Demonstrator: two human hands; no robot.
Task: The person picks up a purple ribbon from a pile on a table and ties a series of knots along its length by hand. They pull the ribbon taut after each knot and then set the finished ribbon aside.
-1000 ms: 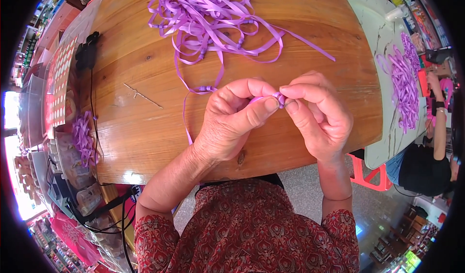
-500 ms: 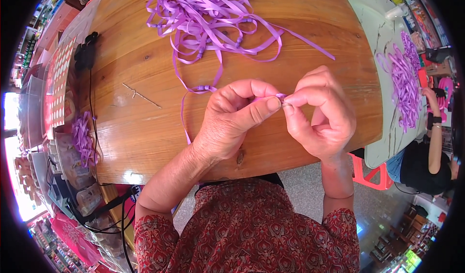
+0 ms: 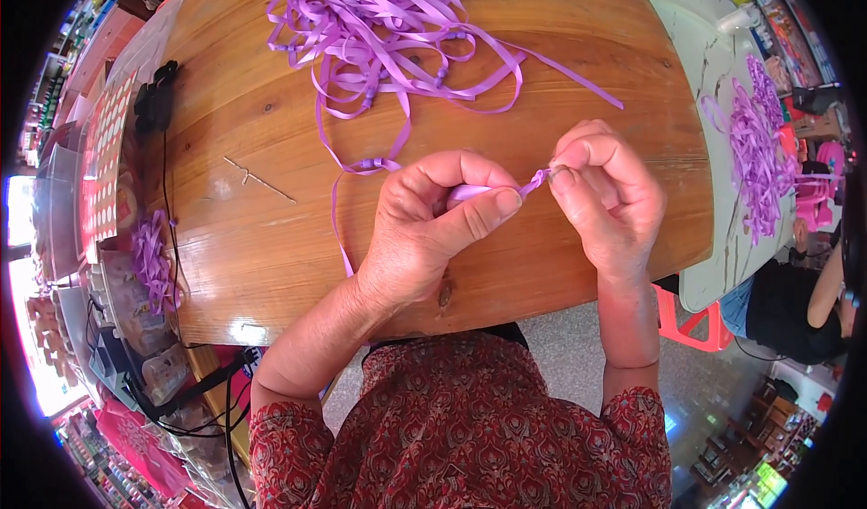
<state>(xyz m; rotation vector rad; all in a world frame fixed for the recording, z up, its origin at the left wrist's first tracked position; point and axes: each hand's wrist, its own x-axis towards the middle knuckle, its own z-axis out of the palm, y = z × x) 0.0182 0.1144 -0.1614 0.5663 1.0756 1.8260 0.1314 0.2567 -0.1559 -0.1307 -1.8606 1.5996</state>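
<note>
My left hand (image 3: 438, 211) is closed in a pinch on a purple ribbon (image 3: 474, 191), which lies along its fingers. A small twisted or knotted part of the ribbon (image 3: 539, 178) shows in the gap between my two hands. My right hand (image 3: 610, 188) pinches the far end of that twisted part between thumb and index finger; its tip is hidden there. Behind my left hand, a length of ribbon with a darker purple band (image 3: 368, 164) runs down from a loose heap of purple ribbon (image 3: 361, 21) at the far side of the wooden table (image 3: 560, 265).
A thin twisted wire-like stick (image 3: 257, 180) lies on the table's left. Further left are a black cable (image 3: 168, 184) and another ribbon bunch (image 3: 153, 261). More ribbon (image 3: 757, 161) rests on a white marbled table (image 3: 700, 279) at right, near another person (image 3: 795, 306) and a red stool (image 3: 691, 324).
My hands have drawn slightly apart, baring the twisted part of the ribbon between them. At the far right, the other person's arm has shifted lower, away from the ribbon on the white table.
</note>
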